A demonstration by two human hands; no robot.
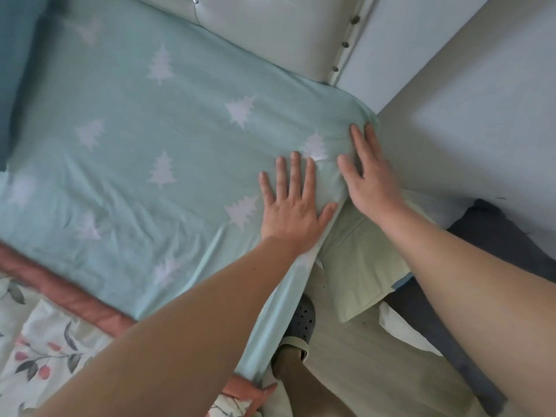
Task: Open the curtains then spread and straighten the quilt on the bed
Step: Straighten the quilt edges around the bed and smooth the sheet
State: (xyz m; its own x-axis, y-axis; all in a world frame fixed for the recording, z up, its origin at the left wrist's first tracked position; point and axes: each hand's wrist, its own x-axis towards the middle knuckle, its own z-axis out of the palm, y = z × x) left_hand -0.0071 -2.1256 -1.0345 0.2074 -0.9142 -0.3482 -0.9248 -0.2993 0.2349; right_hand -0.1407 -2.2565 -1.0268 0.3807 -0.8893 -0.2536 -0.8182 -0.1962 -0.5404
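A pale green sheet (126, 121) printed with white trees covers the bed. My left hand (290, 203) lies flat on it near the bed's right edge, fingers straight and spread. My right hand (368, 173) presses flat on the sheet's corner by the wall, fingers straight. The floral quilt (39, 350) with a salmon-pink border (69, 302) is bunched at the lower left, under my left forearm. No curtains are in view.
A padded cream headboard (270, 34) with studs stands at the top. A white wall (481, 100) runs along the right. A yellow-green pillow (364, 266) and dark fabric (493, 236) lie on the floor beside the bed. A foot in a grey clog (301, 320) stands there.
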